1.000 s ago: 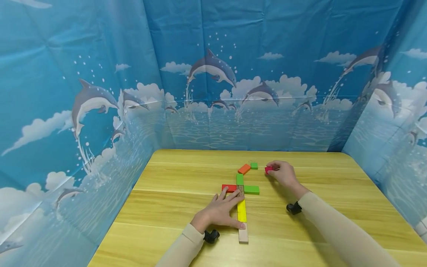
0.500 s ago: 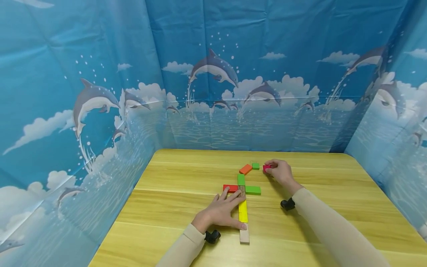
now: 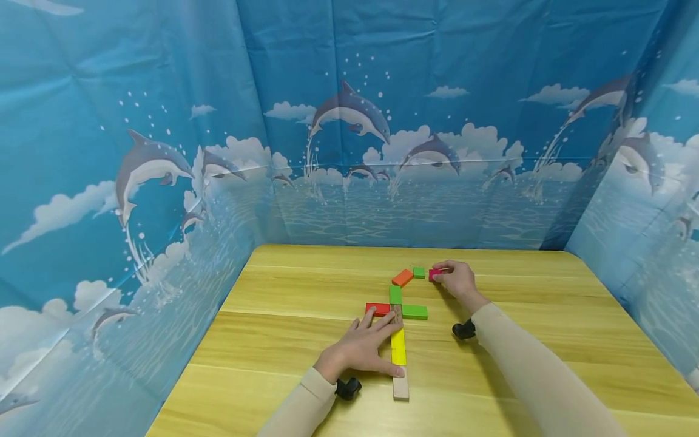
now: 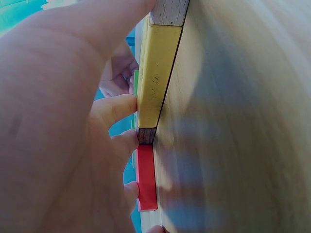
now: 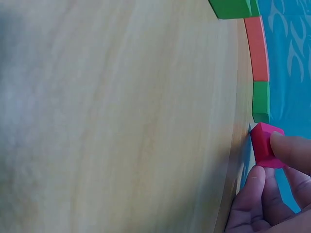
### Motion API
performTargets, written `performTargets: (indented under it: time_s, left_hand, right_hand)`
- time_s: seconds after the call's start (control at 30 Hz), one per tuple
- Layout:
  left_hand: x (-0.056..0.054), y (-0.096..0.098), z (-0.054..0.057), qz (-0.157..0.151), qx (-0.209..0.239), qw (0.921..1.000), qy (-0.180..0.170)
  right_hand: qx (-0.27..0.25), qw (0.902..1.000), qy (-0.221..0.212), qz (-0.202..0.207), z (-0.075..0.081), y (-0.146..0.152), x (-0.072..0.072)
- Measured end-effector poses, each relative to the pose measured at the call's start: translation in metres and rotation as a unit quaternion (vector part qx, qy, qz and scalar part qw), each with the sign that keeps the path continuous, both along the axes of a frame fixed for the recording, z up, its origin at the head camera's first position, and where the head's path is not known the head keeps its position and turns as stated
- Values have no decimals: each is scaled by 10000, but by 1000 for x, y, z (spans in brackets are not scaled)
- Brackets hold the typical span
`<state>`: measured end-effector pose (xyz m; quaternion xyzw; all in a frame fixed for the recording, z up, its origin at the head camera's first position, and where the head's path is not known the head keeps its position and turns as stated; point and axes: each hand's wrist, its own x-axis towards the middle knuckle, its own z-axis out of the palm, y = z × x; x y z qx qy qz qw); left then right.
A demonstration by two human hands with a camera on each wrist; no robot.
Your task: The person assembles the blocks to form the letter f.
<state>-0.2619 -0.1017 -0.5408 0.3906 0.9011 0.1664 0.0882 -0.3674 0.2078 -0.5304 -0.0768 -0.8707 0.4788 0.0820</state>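
Note:
With spread fingers, my left hand (image 3: 363, 349) rests on a line of blocks on the table. Its thumb touches a pale wooden block (image 3: 401, 389), and its fingertips touch a dark brown block (image 3: 398, 311) and a red block (image 4: 146, 177). Between thumb and fingers lies a yellow block (image 3: 398, 349). At the far side, my right hand (image 3: 459, 280) pinches a pinkish-red block (image 5: 265, 145) between thumb and fingers. A small gap parts it from a small green block (image 3: 418, 272), which sits beside an orange block (image 3: 403, 278).
One green block (image 3: 395, 294) stands above the brown one, and a longer green block (image 3: 415, 312) extends to its right. The wooden table (image 3: 262, 352) ends at a dolphin-print curtain (image 3: 338, 200) behind and at both sides.
My right hand has moved a little left with the pinkish-red block, bringing it closer to the small green block. My left hand has stayed in place on the blocks.

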Motion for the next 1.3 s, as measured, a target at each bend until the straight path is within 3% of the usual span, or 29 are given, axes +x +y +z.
performTargets:
  time_s: [0.33,0.63,1.3]
  left_hand:
    - [-1,0,-1,-2,-18,10000,30]
    - [1,1,1,-11,-69,9999,94]
    - [0,0,-2,-24,-41,9999,114]
  right_hand:
    - [71,9999,-121,-60,-3,1,-2]
    - [607,9980,-154,-99,-7,1,-4]
    - [529,9981,-295,123,-4,-1,-2]
